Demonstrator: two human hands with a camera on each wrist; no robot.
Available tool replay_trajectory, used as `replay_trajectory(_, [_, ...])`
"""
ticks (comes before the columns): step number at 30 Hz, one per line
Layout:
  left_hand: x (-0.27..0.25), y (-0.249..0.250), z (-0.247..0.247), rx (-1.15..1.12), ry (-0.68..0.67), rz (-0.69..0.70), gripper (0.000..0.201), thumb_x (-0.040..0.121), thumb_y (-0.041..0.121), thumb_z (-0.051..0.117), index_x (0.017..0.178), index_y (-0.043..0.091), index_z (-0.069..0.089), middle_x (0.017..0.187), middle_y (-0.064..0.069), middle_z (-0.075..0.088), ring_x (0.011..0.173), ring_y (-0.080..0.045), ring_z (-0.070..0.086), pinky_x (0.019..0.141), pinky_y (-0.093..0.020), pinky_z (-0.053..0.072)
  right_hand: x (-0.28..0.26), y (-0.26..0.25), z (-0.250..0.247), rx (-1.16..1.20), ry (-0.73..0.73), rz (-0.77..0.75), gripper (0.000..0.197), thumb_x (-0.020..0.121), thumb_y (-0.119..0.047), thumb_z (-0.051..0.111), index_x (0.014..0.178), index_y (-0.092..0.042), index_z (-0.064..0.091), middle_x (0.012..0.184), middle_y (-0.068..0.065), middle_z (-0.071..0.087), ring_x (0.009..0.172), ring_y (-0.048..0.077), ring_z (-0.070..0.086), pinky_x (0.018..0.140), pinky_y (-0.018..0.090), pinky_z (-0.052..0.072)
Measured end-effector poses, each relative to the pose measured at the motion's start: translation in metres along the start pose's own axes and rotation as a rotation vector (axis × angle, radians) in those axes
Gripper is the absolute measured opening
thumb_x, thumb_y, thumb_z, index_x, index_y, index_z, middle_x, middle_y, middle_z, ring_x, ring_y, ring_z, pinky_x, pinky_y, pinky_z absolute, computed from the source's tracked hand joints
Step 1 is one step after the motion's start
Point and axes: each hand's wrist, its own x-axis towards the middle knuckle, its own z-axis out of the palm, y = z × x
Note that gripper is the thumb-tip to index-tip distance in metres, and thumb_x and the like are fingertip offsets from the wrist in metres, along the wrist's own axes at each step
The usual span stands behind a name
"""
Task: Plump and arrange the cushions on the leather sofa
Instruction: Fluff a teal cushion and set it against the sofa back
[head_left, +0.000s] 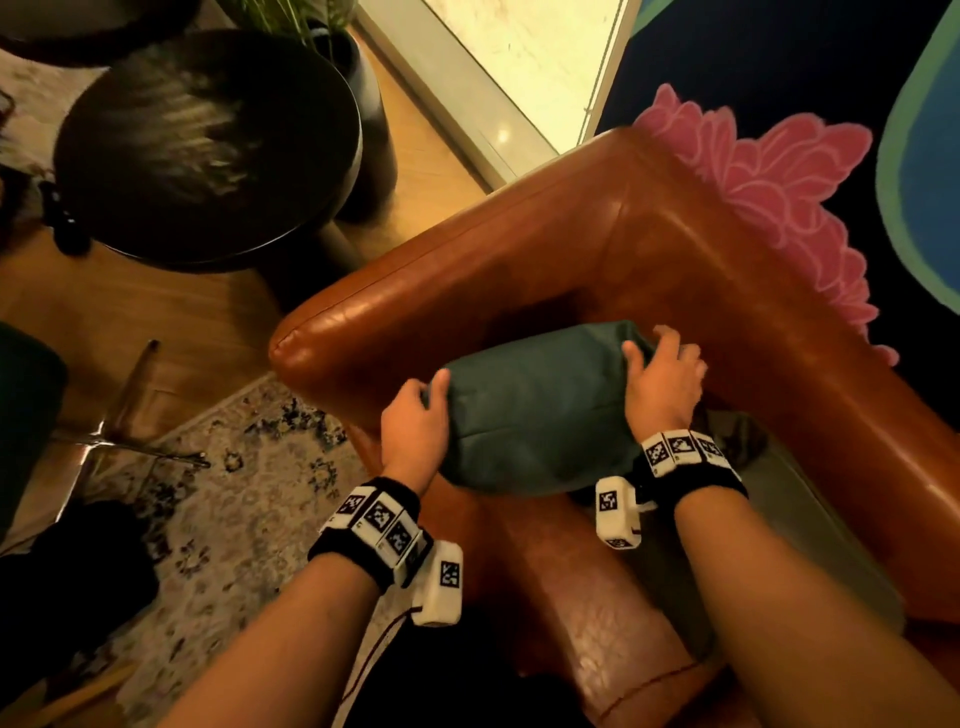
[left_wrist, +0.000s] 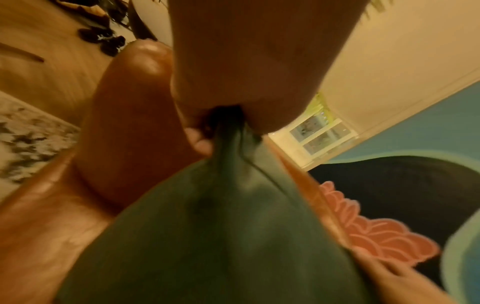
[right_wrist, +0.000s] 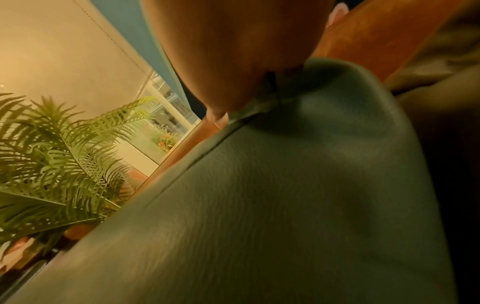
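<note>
Green cushion (head_left: 535, 405) sits in the corner of the sofa (head_left: 519, 249), between armrest and backrest, over the seat. Can't tell if its underside touches the seat or is lifted a bit. Long axis runs across the sofa, roughly armrest side to open-seat side, so one short end faces each hand.

Left hand (head_left: 415, 421) is at the cushion end nearest the armrest; the left wrist view shows fingers and thumb bunching a fold of the green cover, a pinch. Right hand (head_left: 665, 384) is at the other end, closer to the backrest; fingers curl over the top corner, thumb on the near face, and the right wrist view shows the cover gathered at the seam under the thumb. Both hands gripping, neither spread.

Both hands equally on it, cushion straight ahead of the person and between the wrists. The right end sits a bit further toward the backrest than the left, so the axis is slightly skewed to the sofa front.

Judgement: mid-plump. With hands on opposite short ends, the likely next move is pushing the ends together along the long axis, or shaking, then setting it upright against the backrest in the corner.

A second, paler cushion (head_left: 810, 519) lies on the seat right of the green one, partly behind the right forearm, untouched.
</note>
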Motion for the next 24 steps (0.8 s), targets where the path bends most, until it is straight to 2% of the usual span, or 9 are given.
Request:
replay_trajectory(2, [0.006, -0.021, -0.009, 0.055, 0.042, -0.026, 0.053, 0.103, 0.05, 0.04, 0.068, 0.012, 0.052, 0.069, -0.003, 0.057, 0.083, -0.035, 0.063, 0.068, -0.034, 0.033, 0.011, 0.011, -0.009, 0.174, -0.007, 0.047, 0.044, 0.102, -0.044, 0.045, 0.107, -0.003, 0.06, 0.11, 0.028, 0.063, 0.105, 0.047, 0.058, 0.083, 0.048, 0.043])
replay_trajectory(4, [0.005, -0.031, -0.016, 0.083, 0.107, -0.062, 0.055, 0.107, 0.044, 0.033, 0.075, 0.006, 0.059, 0.08, -0.014, 0.064, 0.091, -0.039, 0.064, 0.071, -0.035, 0.035, 0.013, 0.016, -0.02, 0.273, -0.014, 0.217, 0.053, 0.102, -0.046, 0.044, 0.089, 0.001, 0.064, 0.102, 0.03, 0.067, 0.1, 0.046, 0.061, 0.08, 0.045, 0.042])
replay_trajectory(7, [-0.011, -0.01, -0.004, 0.078, 0.123, 0.004, 0.055, 0.109, 0.036, 0.026, 0.097, -0.001, 0.065, 0.102, -0.024, 0.069, 0.099, -0.04, 0.063, 0.082, -0.041, 0.042, -0.001, -0.011, -0.021, 0.418, 0.023, 0.368, 0.054, 0.101, -0.04, 0.042, 0.093, 0.005, 0.071, 0.104, 0.031, 0.068, 0.1, 0.045, 0.062, 0.085, 0.047, 0.046])
replay_trajectory(9, [-0.02, -0.006, -0.007, 0.047, 0.092, 0.068, 0.054, 0.109, 0.037, 0.027, 0.096, 0.002, 0.066, 0.101, -0.023, 0.07, 0.097, -0.038, 0.065, 0.081, -0.041, 0.044, -0.006, -0.031, -0.024, 0.532, -0.008, 0.286, 0.049, 0.095, -0.036, 0.042, 0.071, -0.002, 0.067, 0.083, 0.025, 0.067, 0.082, 0.039, 0.061, 0.079, 0.05, 0.047])
replay_trajectory(11, [-0.019, -0.022, -0.027, 0.057, 0.148, 0.084, 0.054, 0.108, 0.035, 0.028, 0.099, -0.001, 0.066, 0.098, -0.025, 0.07, 0.092, -0.039, 0.066, 0.079, -0.043, 0.046, 0.002, -0.031, -0.037, 0.58, -0.054, 0.201, 0.049, 0.09, -0.036, 0.045, 0.051, -0.007, 0.048, 0.059, 0.012, 0.052, 0.067, 0.031, 0.049, 0.071, 0.052, 0.045])
replay_trajectory(16, [-0.025, -0.057, -0.042, -0.163, 0.187, -0.152, 0.066, 0.103, 0.057, 0.031, 0.093, 0.004, 0.068, 0.1, -0.02, 0.069, 0.096, -0.037, 0.064, 0.087, -0.047, 0.051, 0.014, -0.032, -0.062, 0.464, -0.026, 0.122, 0.05, 0.096, -0.031, 0.048, 0.054, -0.004, 0.045, 0.063, 0.021, 0.055, 0.071, 0.038, 0.053, 0.069, 0.041, 0.037])
replay_trajectory(19, [-0.035, -0.071, -0.038, -0.248, 0.087, -0.192, 0.072, 0.088, 0.08, 0.037, 0.096, 0.015, 0.067, 0.098, -0.006, 0.071, 0.092, -0.026, 0.067, 0.083, -0.047, 0.055, 0.003, -0.058, -0.079, 0.508, 0.061, 0.005, 0.053, 0.093, -0.035, 0.057, 0.049, -0.01, 0.042, 0.049, 0.003, 0.039, 0.058, 0.025, 0.041, 0.063, 0.038, 0.033])
replay_trajectory(21, [-0.043, -0.084, -0.042, -0.161, -0.007, -0.146, 0.058, 0.091, 0.069, 0.049, 0.099, 0.013, 0.06, 0.093, -0.004, 0.067, 0.085, -0.023, 0.066, 0.073, -0.046, 0.054, -0.015, -0.08, -0.1, 0.592, 0.066, -0.117, 0.047, 0.088, -0.038, 0.065, 0.051, -0.014, 0.048, 0.049, -0.003, 0.042, 0.054, 0.013, 0.04, 0.062, 0.032, 0.034])
replay_trajectory(24, [-0.053, -0.096, -0.048, 0.02, -0.14, -0.056, 0.026, 0.099, 0.035, 0.057, 0.097, 0.01, 0.047, 0.086, -0.009, 0.059, 0.067, -0.025, 0.06, 0.058, -0.045, 0.052, -0.07, -0.112, -0.112, 0.708, -0.107, -0.313, 0.04, 0.078, -0.043, 0.078, 0.061, -0.014, 0.055, 0.052, -0.006, 0.046, 0.052, 0.006, 0.041, 0.056, 0.026, 0.035])
